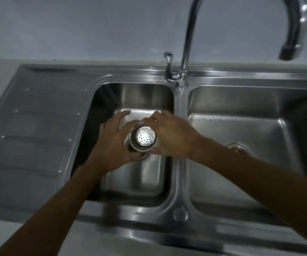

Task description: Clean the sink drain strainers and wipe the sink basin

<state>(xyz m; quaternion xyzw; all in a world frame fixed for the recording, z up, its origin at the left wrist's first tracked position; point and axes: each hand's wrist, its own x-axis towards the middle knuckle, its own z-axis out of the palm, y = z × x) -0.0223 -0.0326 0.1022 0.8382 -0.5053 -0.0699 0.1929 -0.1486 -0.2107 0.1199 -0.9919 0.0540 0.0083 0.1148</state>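
Furthest left, the ribbed draining board of a stainless-steel double sink slopes toward the 2 basins, with small bright droplets or specks dotted along its ridges. Next comes the left basin, dim along its left wall and shiny on its floor. Above it both hands meet around 1 drain strainer, a round metal cup with a perforated bottom that catches the light and faces the camera. The left hand cups the strainer from the left and below, its fingers loosely spread and its thumb stretched out toward the back of the basin. Beneath the strainer a sliver of the drain opening shows on the basin floor, mostly hidden by that hand. The right hand grips the strainer from the right, fingers curled over its far rim and thumb against its near side. Behind the hands, on the divider between the basins, stands the tap with its small lever handle just to its left; the gooseneck arches up out of view and comes back down with the spout hanging over the right basin. On that basin's floor, partly covered by the right forearm, sits the second drain fitting; whether a strainer rests in it cannot be told.
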